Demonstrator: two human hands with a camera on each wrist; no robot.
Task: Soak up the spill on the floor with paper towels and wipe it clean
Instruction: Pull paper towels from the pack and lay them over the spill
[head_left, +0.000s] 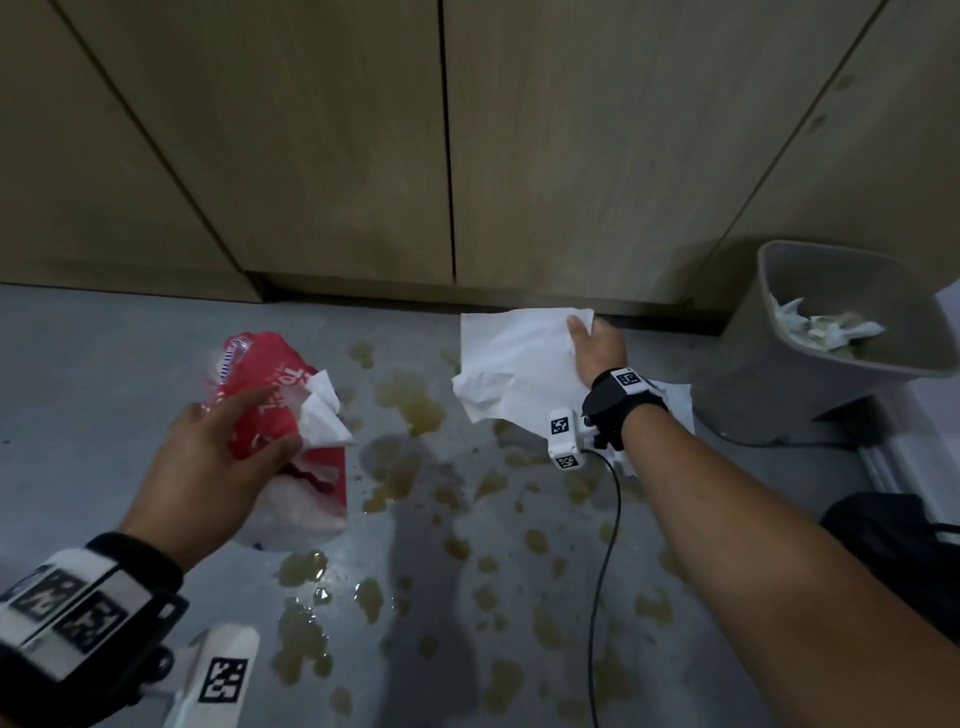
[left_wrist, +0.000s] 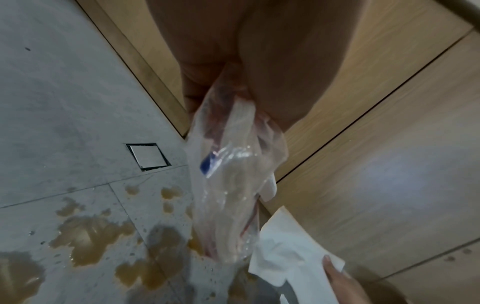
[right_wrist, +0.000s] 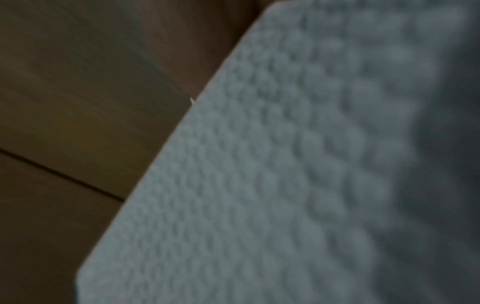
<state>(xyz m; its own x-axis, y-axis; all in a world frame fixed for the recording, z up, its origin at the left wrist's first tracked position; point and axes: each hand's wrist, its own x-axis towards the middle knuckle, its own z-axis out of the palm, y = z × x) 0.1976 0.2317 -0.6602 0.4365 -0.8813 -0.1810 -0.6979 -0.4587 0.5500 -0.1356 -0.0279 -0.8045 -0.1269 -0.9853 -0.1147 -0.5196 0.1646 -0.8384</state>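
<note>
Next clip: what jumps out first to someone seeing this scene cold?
The brownish spill spattered in puddles across the grey floor before the wooden cabinets. Above it, the right hand holds a white paper towel, while the left hand grips the red paper towel pack. At right, a grey bin holds used towels.
</note>
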